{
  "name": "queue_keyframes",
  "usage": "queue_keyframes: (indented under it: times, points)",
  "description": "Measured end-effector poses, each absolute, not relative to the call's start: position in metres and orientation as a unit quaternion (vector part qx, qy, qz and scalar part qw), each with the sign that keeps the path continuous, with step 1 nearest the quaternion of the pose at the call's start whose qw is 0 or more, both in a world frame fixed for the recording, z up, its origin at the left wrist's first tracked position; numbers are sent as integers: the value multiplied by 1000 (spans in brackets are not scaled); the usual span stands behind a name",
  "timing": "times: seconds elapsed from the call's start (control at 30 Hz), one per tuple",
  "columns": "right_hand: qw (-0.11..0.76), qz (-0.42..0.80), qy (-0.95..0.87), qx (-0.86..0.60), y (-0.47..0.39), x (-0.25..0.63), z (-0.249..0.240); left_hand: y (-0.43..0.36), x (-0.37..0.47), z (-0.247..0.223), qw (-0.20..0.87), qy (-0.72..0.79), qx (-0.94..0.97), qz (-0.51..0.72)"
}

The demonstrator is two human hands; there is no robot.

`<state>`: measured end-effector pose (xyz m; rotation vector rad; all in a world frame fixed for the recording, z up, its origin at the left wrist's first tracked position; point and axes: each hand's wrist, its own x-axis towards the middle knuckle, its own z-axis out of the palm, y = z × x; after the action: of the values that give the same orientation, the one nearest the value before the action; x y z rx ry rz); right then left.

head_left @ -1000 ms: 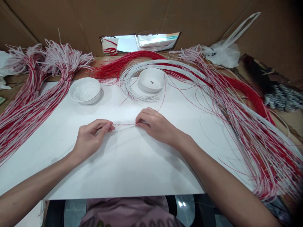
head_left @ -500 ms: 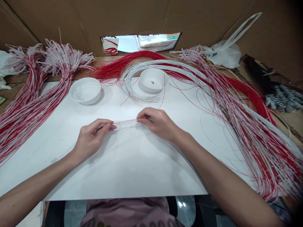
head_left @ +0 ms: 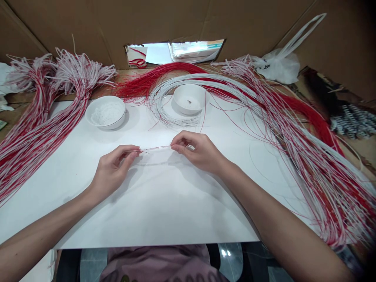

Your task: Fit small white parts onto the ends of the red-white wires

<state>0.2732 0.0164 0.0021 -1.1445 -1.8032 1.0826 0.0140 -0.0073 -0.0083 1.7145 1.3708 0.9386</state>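
Note:
A short red-and-white cord (head_left: 157,148) is stretched almost level between my two hands, above the white board (head_left: 158,207). Its left end is pinched between the thumb and fingers of my left hand (head_left: 114,166), where a thin dark end sticks out to the right. The fingertips of my right hand (head_left: 201,152) pinch the other end. Beyond my left hand stands a white bowl (head_left: 107,112) with white bits in it. A second white bowl (head_left: 189,99), with a small dark thing inside, stands beyond my right hand, among coiled white cords (head_left: 157,94).
Tied bundles of red and white cords (head_left: 58,121) lie at the left. More cords (head_left: 311,156) spread down the right side. Red strands (head_left: 176,68) arc behind the bowls. A cardboard wall (head_left: 164,19) and a plastic bag (head_left: 279,66) stand at the back.
Both hands have risen slightly away from me with the cord. A thin dark end now shows beside my left fingertips, and those fingers have closed more together.

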Motion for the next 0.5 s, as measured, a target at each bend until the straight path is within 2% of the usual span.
queue_keyframes:
  times: [0.2, 0.5]
  points:
    - [363, 421, -704, -442, 16, 273, 3, -8, 13, -7, 349, 535, 674, 371]
    - [361, 421, -704, -445, 16, 273, 3, -11, 14, -4, 386, 513, 676, 362]
